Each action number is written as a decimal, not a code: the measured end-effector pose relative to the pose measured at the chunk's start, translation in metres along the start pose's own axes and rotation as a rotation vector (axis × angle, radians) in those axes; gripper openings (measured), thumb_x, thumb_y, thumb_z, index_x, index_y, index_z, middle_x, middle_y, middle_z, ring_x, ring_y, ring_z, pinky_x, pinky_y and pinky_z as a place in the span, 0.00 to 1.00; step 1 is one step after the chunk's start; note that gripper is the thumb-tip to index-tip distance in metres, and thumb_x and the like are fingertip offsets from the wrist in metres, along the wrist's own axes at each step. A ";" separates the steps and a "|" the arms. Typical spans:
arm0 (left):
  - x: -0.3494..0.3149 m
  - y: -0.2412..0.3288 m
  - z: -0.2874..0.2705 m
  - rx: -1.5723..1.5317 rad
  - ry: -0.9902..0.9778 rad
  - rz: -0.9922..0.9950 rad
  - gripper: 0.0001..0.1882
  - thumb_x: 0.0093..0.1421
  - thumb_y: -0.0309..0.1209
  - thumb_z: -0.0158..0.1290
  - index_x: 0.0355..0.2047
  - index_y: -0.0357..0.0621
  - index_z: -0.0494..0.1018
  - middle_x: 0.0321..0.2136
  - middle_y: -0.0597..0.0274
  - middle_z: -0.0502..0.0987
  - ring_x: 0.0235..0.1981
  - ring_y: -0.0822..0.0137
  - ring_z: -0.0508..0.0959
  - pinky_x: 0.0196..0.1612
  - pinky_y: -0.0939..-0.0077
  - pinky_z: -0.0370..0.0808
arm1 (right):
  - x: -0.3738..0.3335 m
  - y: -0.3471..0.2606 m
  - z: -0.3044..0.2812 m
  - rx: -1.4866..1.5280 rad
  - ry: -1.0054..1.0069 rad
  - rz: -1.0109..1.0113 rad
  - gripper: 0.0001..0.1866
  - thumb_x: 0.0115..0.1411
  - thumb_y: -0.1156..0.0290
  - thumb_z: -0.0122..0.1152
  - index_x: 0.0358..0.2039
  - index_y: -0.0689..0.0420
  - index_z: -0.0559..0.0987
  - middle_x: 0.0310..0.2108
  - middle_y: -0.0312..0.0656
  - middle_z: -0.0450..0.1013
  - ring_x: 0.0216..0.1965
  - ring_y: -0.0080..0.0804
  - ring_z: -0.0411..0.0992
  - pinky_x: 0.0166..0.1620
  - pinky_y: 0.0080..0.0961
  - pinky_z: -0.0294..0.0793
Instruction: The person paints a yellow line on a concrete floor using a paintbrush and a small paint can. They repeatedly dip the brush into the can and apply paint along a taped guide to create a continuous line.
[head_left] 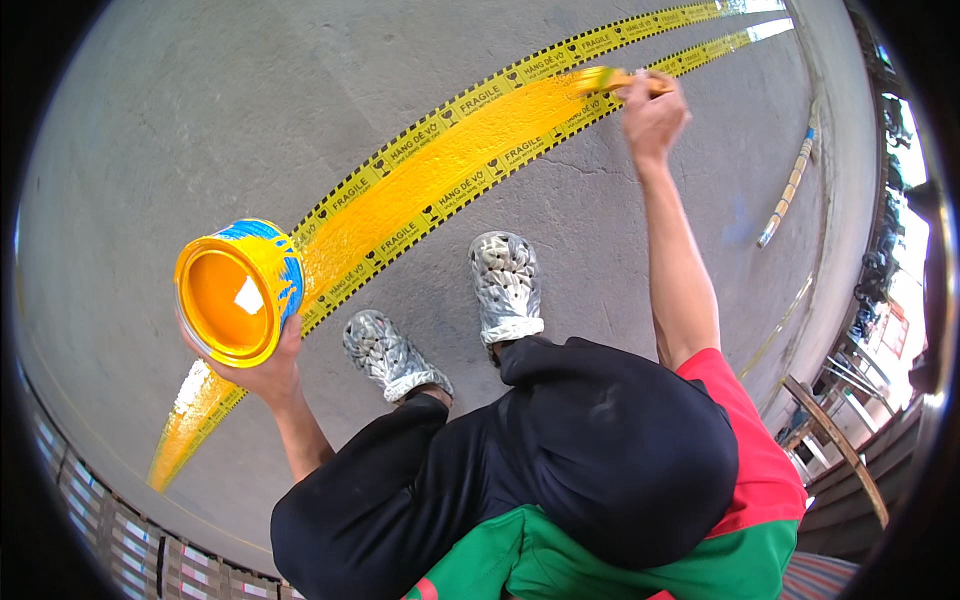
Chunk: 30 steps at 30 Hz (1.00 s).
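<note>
1. Nearest camera: bent knees in black trousers (pixel 620 450), crouched over grey concrete floor (pixel 590 240).
2. Right arm extended forward, elbow nearly straight; right hand (pixel 655 115) closed around the handle of a flat paintbrush (pixel 618 80).
3. Left forearm reaches out to the left; left hand (pixel 265 375) cups the lower side of a paint can (pixel 288 275).
4. Brush: long axis roughly crosswise, bristles pointing left, at the far part of a yellow painted stripe (pixel 440 150). Bristles blurred; contact unclear.
5. Can: tilted, open mouth toward camera, yellow paint inside.
6. Labels: blue-and-yellow can wrap; yellow tape (pixel 460 108) bears black lettering and goblet symbols.
</note>
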<state>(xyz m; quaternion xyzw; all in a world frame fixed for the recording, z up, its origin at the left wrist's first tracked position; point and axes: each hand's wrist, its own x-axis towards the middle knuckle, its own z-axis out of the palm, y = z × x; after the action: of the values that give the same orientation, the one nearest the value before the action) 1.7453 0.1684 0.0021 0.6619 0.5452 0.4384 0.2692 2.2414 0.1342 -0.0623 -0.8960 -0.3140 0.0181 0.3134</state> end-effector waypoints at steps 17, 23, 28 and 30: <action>-0.006 -0.008 -0.005 -0.015 -0.005 -0.017 0.58 0.40 0.36 0.75 0.69 0.39 0.55 0.62 0.54 0.66 0.64 0.57 0.69 0.69 0.58 0.63 | -0.067 -0.041 0.016 0.363 -0.294 -0.060 0.13 0.70 0.64 0.59 0.32 0.61 0.76 0.25 0.45 0.82 0.24 0.29 0.83 0.24 0.21 0.80; -0.009 -0.014 -0.014 0.014 -0.018 0.013 0.57 0.43 0.28 0.74 0.69 0.36 0.53 0.62 0.53 0.67 0.62 0.61 0.70 0.66 0.63 0.67 | 0.033 0.019 0.003 -0.105 0.202 -0.336 0.11 0.68 0.67 0.60 0.30 0.58 0.74 0.22 0.42 0.79 0.22 0.31 0.79 0.24 0.27 0.77; -0.010 -0.012 -0.006 0.087 0.035 -0.015 0.60 0.38 0.44 0.74 0.68 0.40 0.55 0.61 0.53 0.68 0.64 0.55 0.68 0.70 0.58 0.61 | -0.091 -0.043 0.026 0.202 -0.183 -0.601 0.09 0.66 0.67 0.64 0.32 0.58 0.78 0.27 0.40 0.79 0.24 0.29 0.79 0.28 0.28 0.79; -0.010 -0.009 -0.002 0.041 0.027 -0.040 0.60 0.38 0.45 0.74 0.69 0.40 0.55 0.62 0.53 0.67 0.65 0.54 0.68 0.70 0.57 0.61 | -0.150 -0.070 0.028 0.482 -0.570 -0.277 0.07 0.63 0.72 0.65 0.32 0.60 0.76 0.25 0.44 0.77 0.26 0.31 0.79 0.27 0.28 0.77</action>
<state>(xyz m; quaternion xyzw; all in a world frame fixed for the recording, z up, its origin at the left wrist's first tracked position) 1.7391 0.1613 -0.0076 0.6502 0.5709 0.4306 0.2569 2.0766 0.1057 -0.0692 -0.7051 -0.4931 0.2965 0.4144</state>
